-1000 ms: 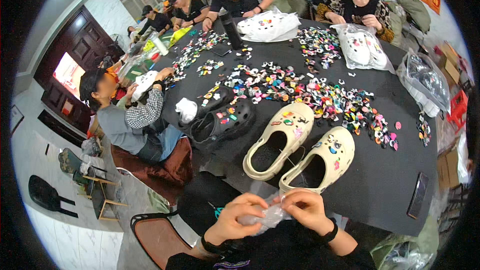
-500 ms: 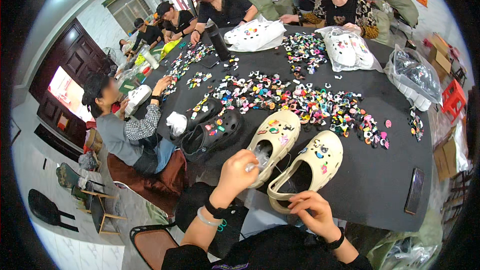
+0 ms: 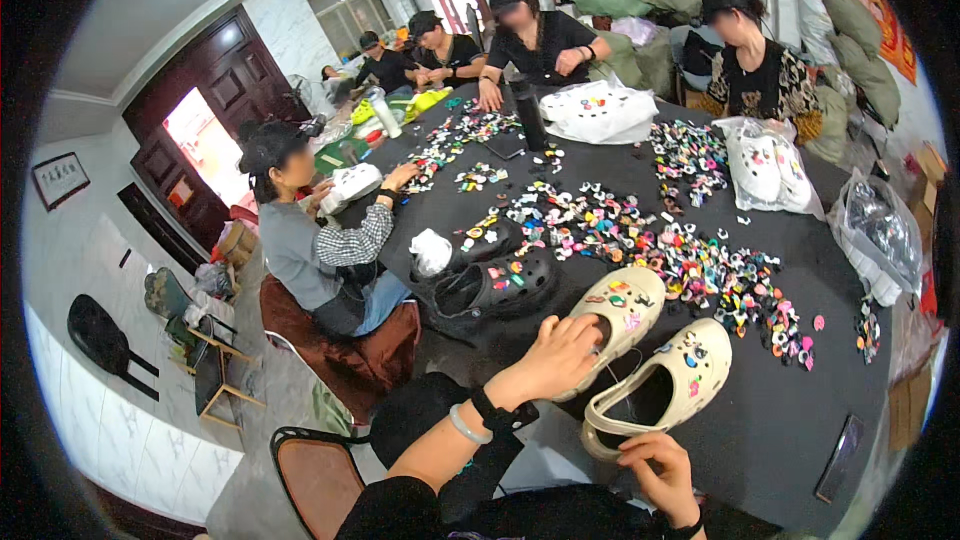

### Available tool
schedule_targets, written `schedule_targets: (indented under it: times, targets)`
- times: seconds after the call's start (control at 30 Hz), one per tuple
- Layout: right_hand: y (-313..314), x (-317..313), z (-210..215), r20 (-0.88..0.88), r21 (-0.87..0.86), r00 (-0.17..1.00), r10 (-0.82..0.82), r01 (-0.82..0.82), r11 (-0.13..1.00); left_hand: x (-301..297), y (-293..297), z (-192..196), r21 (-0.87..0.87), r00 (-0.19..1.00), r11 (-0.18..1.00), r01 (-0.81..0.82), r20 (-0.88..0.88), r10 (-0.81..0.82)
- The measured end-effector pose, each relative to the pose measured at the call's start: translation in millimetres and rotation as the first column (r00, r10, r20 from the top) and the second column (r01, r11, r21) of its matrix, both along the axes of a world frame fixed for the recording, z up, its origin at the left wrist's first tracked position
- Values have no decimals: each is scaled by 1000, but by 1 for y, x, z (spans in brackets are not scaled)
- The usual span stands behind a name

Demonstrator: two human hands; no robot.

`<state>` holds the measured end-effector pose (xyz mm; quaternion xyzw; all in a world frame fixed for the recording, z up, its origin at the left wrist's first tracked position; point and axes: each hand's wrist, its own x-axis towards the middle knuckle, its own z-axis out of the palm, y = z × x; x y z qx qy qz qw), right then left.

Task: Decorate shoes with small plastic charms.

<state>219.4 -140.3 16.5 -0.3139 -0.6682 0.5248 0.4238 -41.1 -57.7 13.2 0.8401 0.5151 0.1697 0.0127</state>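
Note:
Two cream clogs with colourful charms lie side by side at the near edge of the table. My left hand [image 3: 556, 355] reaches into the opening of the left cream clog [image 3: 630, 300], fingers curled and their tips hidden inside, so what they hold cannot be made out. My right hand [image 3: 660, 472] pinches the heel strap of the right cream clog [image 3: 690, 370] between thumb and fingers. Just left of them sits a black clog [image 3: 510, 285] with charms, and behind it another black clog [image 3: 484, 238] with a white crumpled wad [image 3: 431, 253] at its opening.
Many loose charms [image 3: 640, 240] spread across the dark table [image 3: 770, 420]. A phone [image 3: 838, 458] lies at the right edge. Bagged white clogs [image 3: 768, 168] and a black bottle [image 3: 527, 112] stand farther back. A co-worker [image 3: 320, 230] sits at left; several others sit along the far side.
My view has turned left, shifting the scene rightward. My left hand, which held crumpled clear plastic at the left clog's opening, now reaches deeper into it. My right hand stays at the heel strap.

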Motion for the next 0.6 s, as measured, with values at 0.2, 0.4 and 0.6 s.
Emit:
schedule_targets:
  times: [0.2,0.4,0.6]
  targets:
    - [-2,4,7,89,9,996,8,-8,1000,5,-20,39,95,998,994,-62,10,61]
    - [4,19,-5,57,-71,998,-41,45,996,0,-77,149,237,557,937,255,756,-343]
    - [1,14,-3,26,-161,996,-81,84,983,60,-92,199,716,-413,391,579,670,-616]
